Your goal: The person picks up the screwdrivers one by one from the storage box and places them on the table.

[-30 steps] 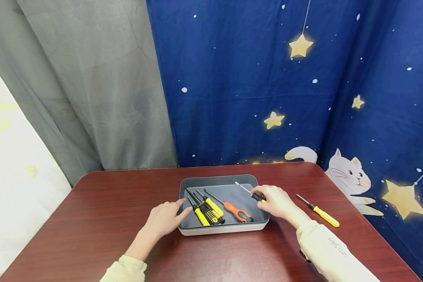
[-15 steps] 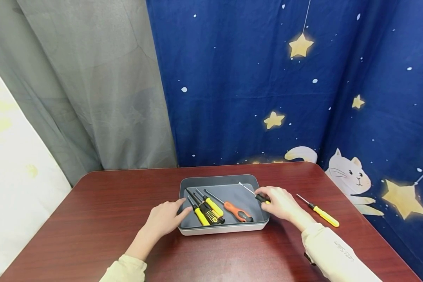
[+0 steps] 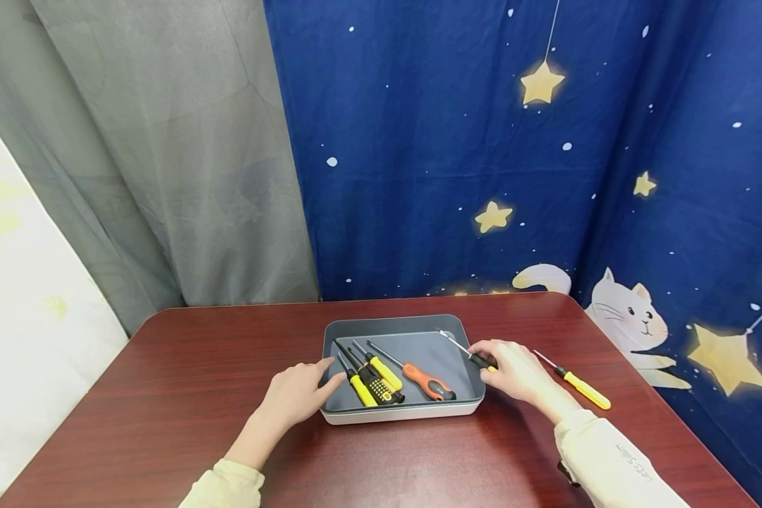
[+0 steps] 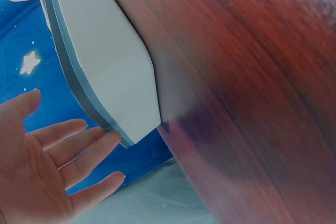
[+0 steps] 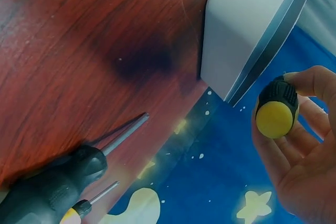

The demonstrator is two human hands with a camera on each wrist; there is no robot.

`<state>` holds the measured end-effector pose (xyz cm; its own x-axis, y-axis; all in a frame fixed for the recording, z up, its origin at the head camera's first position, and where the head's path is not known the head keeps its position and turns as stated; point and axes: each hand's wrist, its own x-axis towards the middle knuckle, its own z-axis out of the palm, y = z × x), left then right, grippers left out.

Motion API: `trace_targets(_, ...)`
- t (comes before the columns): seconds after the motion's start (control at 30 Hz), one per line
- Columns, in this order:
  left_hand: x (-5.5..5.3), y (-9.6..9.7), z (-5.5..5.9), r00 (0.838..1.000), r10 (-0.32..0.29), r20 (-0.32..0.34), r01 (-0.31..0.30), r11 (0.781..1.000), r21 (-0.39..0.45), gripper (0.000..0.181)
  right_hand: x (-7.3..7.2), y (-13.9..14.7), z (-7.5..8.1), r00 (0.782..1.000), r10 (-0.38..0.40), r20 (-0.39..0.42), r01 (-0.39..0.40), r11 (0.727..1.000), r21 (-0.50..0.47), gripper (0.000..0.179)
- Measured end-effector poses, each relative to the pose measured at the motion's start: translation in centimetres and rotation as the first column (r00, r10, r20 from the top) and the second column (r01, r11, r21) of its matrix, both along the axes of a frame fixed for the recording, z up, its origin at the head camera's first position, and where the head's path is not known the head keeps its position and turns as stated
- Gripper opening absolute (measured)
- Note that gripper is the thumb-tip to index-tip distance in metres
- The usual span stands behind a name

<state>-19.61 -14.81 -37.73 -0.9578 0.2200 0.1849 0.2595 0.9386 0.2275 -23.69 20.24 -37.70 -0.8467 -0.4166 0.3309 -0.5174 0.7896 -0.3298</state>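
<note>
A grey tray (image 3: 403, 417) with a white outside stands on the table. My left hand (image 3: 298, 395) is at its left end with fingers spread; in the left wrist view a fingertip (image 4: 113, 137) meets or nearly meets the rim. Over the tray's right rim, my right hand (image 3: 508, 367) pinches a screwdriver by its black-and-yellow handle (image 5: 275, 111), thumb against fingers. The metal shaft (image 3: 455, 341) points back left over the tray. Inside the tray lie an orange-handled screwdriver (image 3: 425, 381) and several yellow-and-black screwdrivers (image 3: 384, 372) on the left side.
A yellow-handled screwdriver (image 3: 586, 389) lies on the table (image 3: 216, 395) right of my right hand. The right wrist view also shows a thick black-handled screwdriver (image 5: 58, 187) there. Behind the table hang a grey curtain (image 3: 184, 155) and a blue star-patterned curtain (image 3: 419, 141).
My right hand has moved a little to the right with the screwdriver, from over the tray towards its right rim. My left hand has stayed where it was.
</note>
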Motion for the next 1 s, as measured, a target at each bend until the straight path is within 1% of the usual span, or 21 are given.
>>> trace_targets(0.3, 0.0, -0.1, -0.1, 1.0, 0.003, -0.01, -0.003, 1.0, 0.006, 0.049, 0.2, 0.6, -0.4, 1.0, -0.01, 0.006, 0.01, 1.0, -0.005, 0.029)
trace_targets(0.77, -0.1, -0.1, 0.0, 1.0, -0.001, 0.001, 0.001, 1.0, 0.002, 0.049, 0.8, 1.8, -1.0, 1.0, -0.02, -0.024, 0.02, 1.0, -0.004, 0.031)
trace_targets(1.0, -0.1, -0.1, 0.0, 1.0, -0.005, 0.011, 0.005, 1.0, 0.007, 0.05, 1.2, 2.6, -1.3, 1.0, -0.019, -0.009, 0.019, 1.0, -0.004, 0.03)
